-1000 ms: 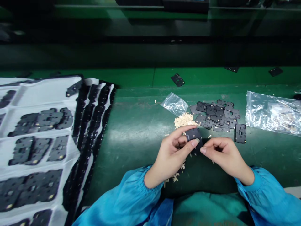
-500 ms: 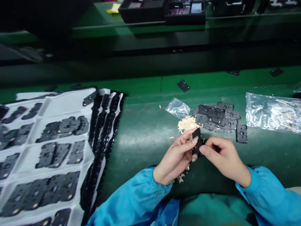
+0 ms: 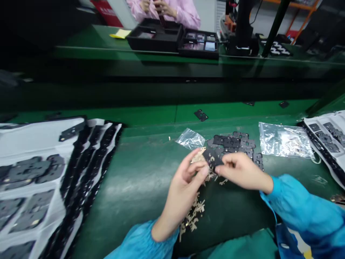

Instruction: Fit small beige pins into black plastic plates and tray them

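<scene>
A thin black plastic plate (image 3: 211,157) with cut-outs is held tilted between my two hands, its image slightly blurred. My left hand (image 3: 187,176) pinches its left side between thumb and fingers. The right edge is gripped by my right hand (image 3: 238,168), thumb below and fingers curled. Behind the plate lies a heap of small pale tan pieces (image 3: 198,157), partly hidden by it. More tan strips (image 3: 192,216) lie scattered beside my left wrist. Just beyond my right hand is a pile of similar black plates (image 3: 231,141).
White trays of black parts (image 3: 58,201) are stacked at left; another tray (image 3: 332,133) is at right. A small clear bag (image 3: 190,139) and a larger bag (image 3: 285,141) lie behind. On the shelf stand black boxes (image 3: 153,41), with a co-worker's pink sleeves (image 3: 187,16) beyond.
The view has tilted up and shifted right, bringing the co-worker and right tray into sight. The plate, earlier nearly edge-on in my left hand, now shows its face, with both hands on it.
</scene>
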`<state>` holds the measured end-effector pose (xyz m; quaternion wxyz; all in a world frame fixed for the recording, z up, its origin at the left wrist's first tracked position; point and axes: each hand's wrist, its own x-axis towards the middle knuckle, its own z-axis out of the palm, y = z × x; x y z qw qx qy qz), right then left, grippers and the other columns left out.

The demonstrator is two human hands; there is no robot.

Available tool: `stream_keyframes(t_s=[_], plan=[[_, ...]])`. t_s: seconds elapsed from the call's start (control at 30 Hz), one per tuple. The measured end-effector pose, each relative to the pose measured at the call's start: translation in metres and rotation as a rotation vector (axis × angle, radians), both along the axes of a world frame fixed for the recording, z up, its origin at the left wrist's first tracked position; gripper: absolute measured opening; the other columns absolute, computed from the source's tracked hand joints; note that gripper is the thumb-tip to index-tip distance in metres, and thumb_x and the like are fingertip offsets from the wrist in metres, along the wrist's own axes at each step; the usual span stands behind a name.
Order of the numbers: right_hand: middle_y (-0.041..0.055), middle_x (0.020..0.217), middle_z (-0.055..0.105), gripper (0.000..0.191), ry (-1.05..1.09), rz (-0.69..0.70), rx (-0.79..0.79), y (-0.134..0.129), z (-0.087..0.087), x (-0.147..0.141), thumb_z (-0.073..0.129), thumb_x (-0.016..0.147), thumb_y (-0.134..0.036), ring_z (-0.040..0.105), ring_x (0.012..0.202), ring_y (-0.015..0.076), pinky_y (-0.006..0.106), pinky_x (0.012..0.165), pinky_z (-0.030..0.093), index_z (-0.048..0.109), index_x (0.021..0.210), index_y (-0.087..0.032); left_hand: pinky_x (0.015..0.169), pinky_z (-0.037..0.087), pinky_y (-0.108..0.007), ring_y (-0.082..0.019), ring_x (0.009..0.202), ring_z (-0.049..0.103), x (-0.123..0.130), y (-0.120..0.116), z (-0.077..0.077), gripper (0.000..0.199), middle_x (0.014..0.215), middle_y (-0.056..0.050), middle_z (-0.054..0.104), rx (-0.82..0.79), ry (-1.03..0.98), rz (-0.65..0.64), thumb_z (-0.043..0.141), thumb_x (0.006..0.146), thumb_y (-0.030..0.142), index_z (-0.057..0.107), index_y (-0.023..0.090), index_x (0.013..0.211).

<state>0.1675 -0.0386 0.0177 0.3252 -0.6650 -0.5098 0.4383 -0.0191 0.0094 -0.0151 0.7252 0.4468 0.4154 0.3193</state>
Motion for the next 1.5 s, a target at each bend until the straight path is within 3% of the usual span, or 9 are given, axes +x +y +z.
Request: stream_keyframes(t_s=[0.1,0.27,0.43,0.6,0.73,0.9,1.13,1.3,1.5], plan=[[-0.0055,0.058,0.052,0.038,-0.123,-0.125,-0.052,0.051,0.006,0.044,0.063,0.095,-0.044,0.043,0.050,0.0087,0.023,0.050,0.032,0.058,0.068,-0.019,0.067,0.052,-0.023,-0.016,0.088,0.063,-0.007,0.012,0.001,0.076,0.111,-0.006,0.074,0.161,0.074,0.072,0.078,0.087,0.048,0.046,0.024,0.151],[0.0042,0.074,0.067,0.036,-0.411,-0.244,-0.133,0.124,-0.001,0.102,0.069,0.094,-0.046,0.060,0.065,0.0148,0.027,0.061,0.047,0.068,0.078,-0.013,0.071,0.053,-0.027,-0.019,0.090,0.066,-0.012,0.020,0.004,0.062,0.098,-0.006,0.076,0.275,0.165,0.048,0.071,0.090,0.049,0.056,0.019,0.141],[0.0097,0.127,0.066,0.032,-0.556,-0.191,-0.166,0.173,-0.023,0.073,0.065,0.101,-0.037,0.068,0.107,0.0239,0.045,0.091,0.059,0.064,0.126,-0.018,0.076,0.056,-0.031,-0.023,0.090,0.071,-0.011,0.026,0.002,0.050,0.091,-0.007,0.077,0.291,0.220,0.016,0.069,0.087,0.050,0.067,0.017,0.124],[0.0104,0.132,0.064,0.034,-0.515,-0.133,-0.179,0.193,-0.024,0.046,0.066,0.100,-0.035,0.067,0.111,0.0252,0.046,0.093,0.058,0.063,0.130,-0.019,0.083,0.058,-0.033,-0.025,0.092,0.073,-0.018,0.030,0.000,0.052,0.092,-0.007,0.078,0.297,0.285,0.042,0.073,0.082,0.058,0.073,0.018,0.116],[0.0076,0.117,0.071,0.029,-0.411,-0.068,-0.171,0.157,-0.012,0.060,0.068,0.099,-0.037,0.070,0.100,0.0225,0.040,0.086,0.059,0.068,0.117,-0.015,0.084,0.058,-0.034,-0.025,0.091,0.072,-0.024,0.029,0.010,0.052,0.094,-0.007,0.079,0.286,0.349,0.051,0.075,0.079,0.061,0.076,0.022,0.112],[-0.0007,0.067,0.071,0.014,-0.281,0.063,-0.245,0.063,-0.001,0.080,0.080,0.079,-0.025,0.064,0.063,0.0134,0.024,0.060,0.047,0.073,0.073,-0.014,0.082,0.059,-0.033,-0.024,0.088,0.073,-0.024,0.021,0.023,0.041,0.092,-0.006,0.079,0.304,0.295,0.039,0.077,0.081,0.054,0.078,0.023,0.108],[-0.0040,0.058,0.059,0.021,-0.393,0.000,-0.180,-0.035,-0.003,0.066,0.073,0.084,-0.038,0.053,0.054,0.0139,0.025,0.053,0.034,0.073,0.093,-0.019,0.081,0.057,-0.034,-0.023,0.091,0.072,-0.018,0.016,0.025,0.029,0.103,-0.008,0.079,0.452,0.319,-0.035,0.071,0.089,0.040,0.078,0.021,0.110],[-0.0033,0.064,0.063,0.018,-0.455,0.234,0.016,-0.060,-0.012,0.013,0.066,0.093,-0.038,0.057,0.056,0.0144,0.028,0.058,0.037,0.075,0.102,-0.025,0.086,0.053,-0.038,-0.023,0.093,0.067,-0.039,0.017,0.021,0.019,0.104,-0.005,0.078,0.726,0.479,-0.280,0.068,0.094,0.031,0.077,0.024,0.109],[0.0020,0.082,0.077,0.018,-0.585,0.563,0.033,-0.044,-0.029,-0.036,0.062,0.098,-0.031,0.071,0.072,0.0203,0.031,0.063,0.036,0.072,0.112,-0.025,0.090,0.049,-0.041,-0.026,0.102,0.061,-0.074,-0.012,0.001,0.013,0.101,-0.005,0.073,0.909,0.580,-0.478,0.072,0.094,0.032,0.078,0.026,0.105]])
